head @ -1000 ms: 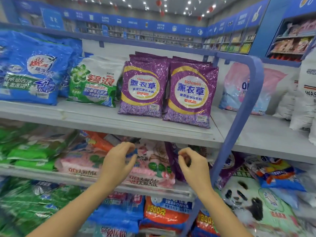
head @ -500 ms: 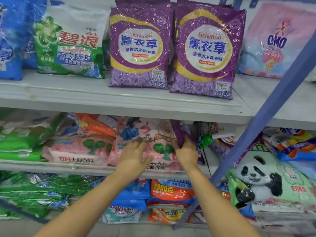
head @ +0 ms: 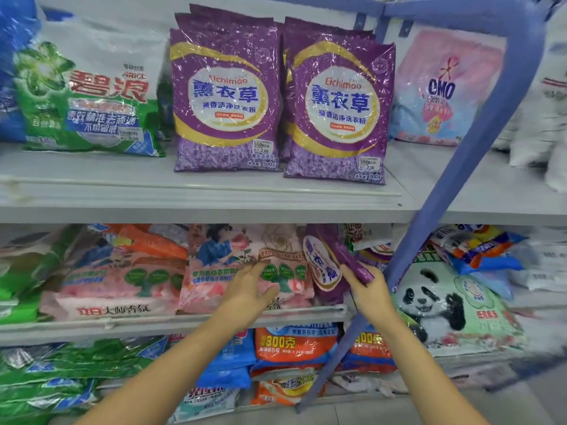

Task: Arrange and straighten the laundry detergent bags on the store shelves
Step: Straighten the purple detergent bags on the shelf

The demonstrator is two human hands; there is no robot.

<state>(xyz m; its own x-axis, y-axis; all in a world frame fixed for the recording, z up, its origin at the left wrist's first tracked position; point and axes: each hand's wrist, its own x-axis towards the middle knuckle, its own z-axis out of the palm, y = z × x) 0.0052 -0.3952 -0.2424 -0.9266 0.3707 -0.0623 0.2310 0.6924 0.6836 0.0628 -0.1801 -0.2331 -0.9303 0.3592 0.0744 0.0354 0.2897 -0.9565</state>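
Because the bags on the middle shelf (head: 138, 326) lie slumped and overlapping, any tug could start a slide. Farthest left, the pink bag (head: 119, 283) leans with its bottom edge at the shelf lip. Beside it, the left hand (head: 250, 291) presses on the rose bag (head: 233, 256), fingers laid flat on its front, the grip apart and closed on nothing. If that palm lifts, the slick film could let the bag slip forward off the lip.

Next, the purple bag (head: 322, 265) stands tilted on edge, just right of the rose bag on the same shelf. The right hand (head: 371, 291) has its grip clamped on the lower corner, fingers curled round it. Pulling from one corner may twist the film or drag neighbours out. Further right, the blue post (head: 478, 142) crosses close by, so the bag could snag there, just short of the panda bag (head: 445, 305).
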